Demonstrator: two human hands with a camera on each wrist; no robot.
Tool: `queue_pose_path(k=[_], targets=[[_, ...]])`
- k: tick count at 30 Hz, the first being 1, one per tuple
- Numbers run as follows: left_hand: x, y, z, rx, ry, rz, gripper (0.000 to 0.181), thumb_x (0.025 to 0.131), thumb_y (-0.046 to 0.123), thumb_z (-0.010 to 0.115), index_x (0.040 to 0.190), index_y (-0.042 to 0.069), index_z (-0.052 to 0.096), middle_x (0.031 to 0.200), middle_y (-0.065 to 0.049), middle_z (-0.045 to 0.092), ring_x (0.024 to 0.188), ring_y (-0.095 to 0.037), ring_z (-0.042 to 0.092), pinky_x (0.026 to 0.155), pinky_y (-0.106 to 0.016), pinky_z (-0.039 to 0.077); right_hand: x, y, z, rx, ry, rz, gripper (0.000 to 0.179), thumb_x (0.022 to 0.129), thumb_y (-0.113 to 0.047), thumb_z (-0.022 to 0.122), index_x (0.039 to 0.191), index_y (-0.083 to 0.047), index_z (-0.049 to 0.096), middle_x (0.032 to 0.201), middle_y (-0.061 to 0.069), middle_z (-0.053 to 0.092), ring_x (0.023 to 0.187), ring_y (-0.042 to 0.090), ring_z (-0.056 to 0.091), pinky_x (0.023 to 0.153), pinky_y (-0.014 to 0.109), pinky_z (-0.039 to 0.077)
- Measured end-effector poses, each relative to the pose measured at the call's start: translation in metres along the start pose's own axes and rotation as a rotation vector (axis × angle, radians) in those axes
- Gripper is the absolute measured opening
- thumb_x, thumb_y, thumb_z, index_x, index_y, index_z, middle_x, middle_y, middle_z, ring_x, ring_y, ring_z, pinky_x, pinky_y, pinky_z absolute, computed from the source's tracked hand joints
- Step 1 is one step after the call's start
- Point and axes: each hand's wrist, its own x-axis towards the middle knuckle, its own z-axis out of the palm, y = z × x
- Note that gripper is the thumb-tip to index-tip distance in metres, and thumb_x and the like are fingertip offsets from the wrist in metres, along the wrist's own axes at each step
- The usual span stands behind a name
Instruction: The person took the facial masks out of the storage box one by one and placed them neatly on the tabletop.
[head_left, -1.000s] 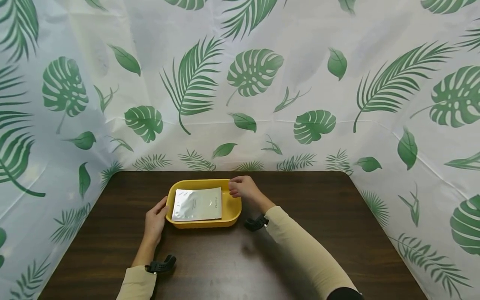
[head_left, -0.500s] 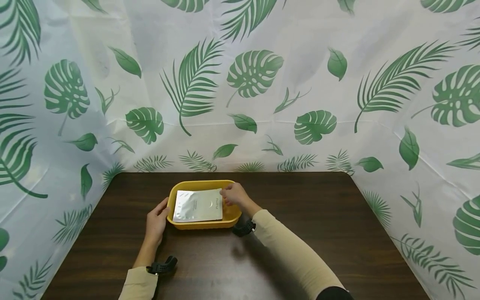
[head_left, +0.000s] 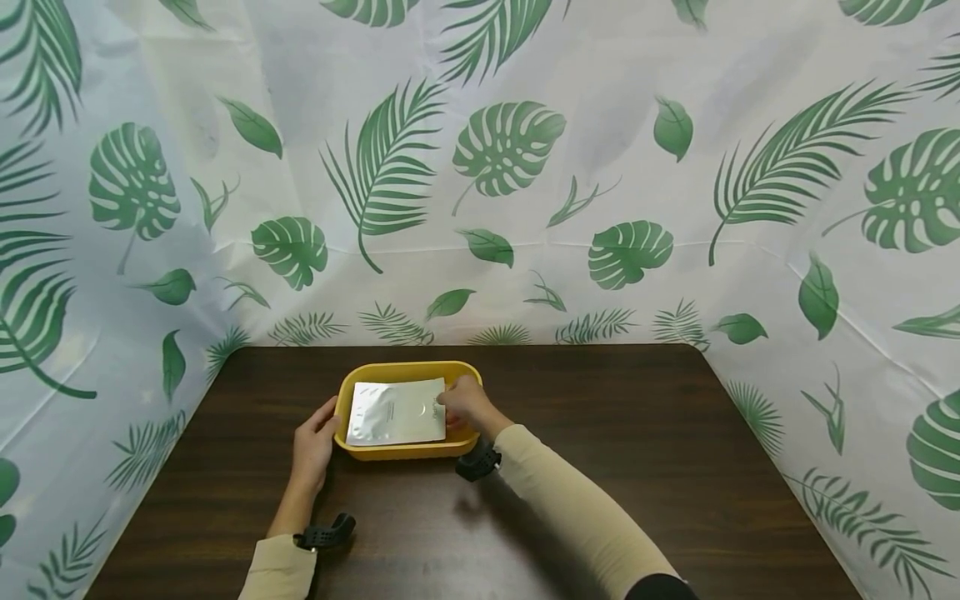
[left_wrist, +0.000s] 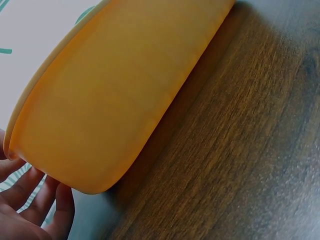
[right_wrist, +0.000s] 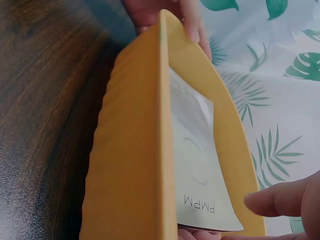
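A flat, silvery-white foil packet (head_left: 393, 412) lies in a yellow plastic basket (head_left: 408, 452) near the table's far edge. In the right wrist view, the packet (right_wrist: 195, 150) shows the letters PMPM by its right end. My left hand (head_left: 311, 450) holds the basket's left end; in the right wrist view its thumb laps over the rim. Inside the basket's right end is my right hand (head_left: 468, 404). Its fingertips (right_wrist: 197, 234) reach under the packet's end, while the thumb (right_wrist: 275, 200) stands above, with a gap to the packet.
The dark wood-grain table (head_left: 622, 467) extends around the basket. A white sheet with green leaf prints (head_left: 510, 148) hangs behind and beside it. Black camera mounts (head_left: 326, 533) are strapped at both wrists.
My right hand has moved left and down from the basket's back right rim to the packet's right end. The left hand stays at the basket's left end.
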Motion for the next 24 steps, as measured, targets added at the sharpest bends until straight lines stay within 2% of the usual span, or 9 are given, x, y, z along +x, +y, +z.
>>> queue_pose_path(k=[3,7,12,17,21,24], targets=[[0.0,0.0,0.0,-0.002,-0.003,0.003,0.046,0.104,0.013,0.043,0.149,0.004,0.038,0.155,-0.016,0.038,0.141,-0.027,0.036,0.077,0.003,0.039,-0.001,0.0,0.002,-0.017,0.015,0.005,0.019,0.091,-0.011,0.065,0.081,0.006,0.064,0.064,0.006,0.051,0.058,0.024,0.061,0.066,0.04,0.06],[0.0,-0.001,-0.001,-0.007,-0.009,0.007,0.046,0.104,0.013,0.043,0.149,0.004,0.038,0.155,-0.016,0.038,0.142,-0.027,0.035,0.078,0.003,0.039,-0.002,0.0,0.004,-0.012,0.029,-0.008,0.017,0.091,-0.01,0.065,0.085,0.006,0.068,0.074,0.013,0.062,0.064,0.026,0.066,0.064,0.038,0.06],[-0.001,-0.001,-0.001,-0.007,-0.002,0.006,0.046,0.104,0.012,0.042,0.148,0.003,0.039,0.154,-0.018,0.038,0.141,-0.027,0.036,0.077,0.002,0.039,-0.001,0.0,0.007,0.063,0.046,-0.001,0.016,0.091,-0.004,0.06,0.086,0.008,0.069,0.083,0.02,0.068,0.061,0.026,0.066,0.065,0.04,0.06],[-0.001,-0.001,0.001,-0.014,-0.005,0.006,0.045,0.104,0.012,0.042,0.148,0.003,0.038,0.154,-0.017,0.038,0.141,-0.027,0.036,0.077,0.002,0.039,0.002,0.004,0.012,0.144,0.089,0.013,0.025,0.096,-0.009,0.057,0.083,0.008,0.07,0.076,0.018,0.069,0.056,0.024,0.064,0.059,0.038,0.059],[0.0,-0.002,0.001,-0.014,-0.002,0.007,0.045,0.104,0.012,0.042,0.148,0.003,0.039,0.154,-0.018,0.038,0.142,-0.028,0.035,0.078,0.002,0.039,0.002,0.005,0.017,0.166,0.092,-0.008,0.013,0.091,0.0,0.061,0.094,0.01,0.07,0.082,0.017,0.069,0.063,0.023,0.067,0.058,0.036,0.059],[-0.001,-0.001,0.0,-0.001,-0.003,0.006,0.045,0.104,0.013,0.042,0.148,0.004,0.039,0.154,-0.017,0.038,0.142,-0.027,0.035,0.089,-0.006,0.043,-0.001,0.005,0.02,0.192,0.078,-0.028,0.02,0.086,0.006,0.063,0.105,0.013,0.067,0.094,0.021,0.07,0.071,0.028,0.07,0.057,0.038,0.059]])
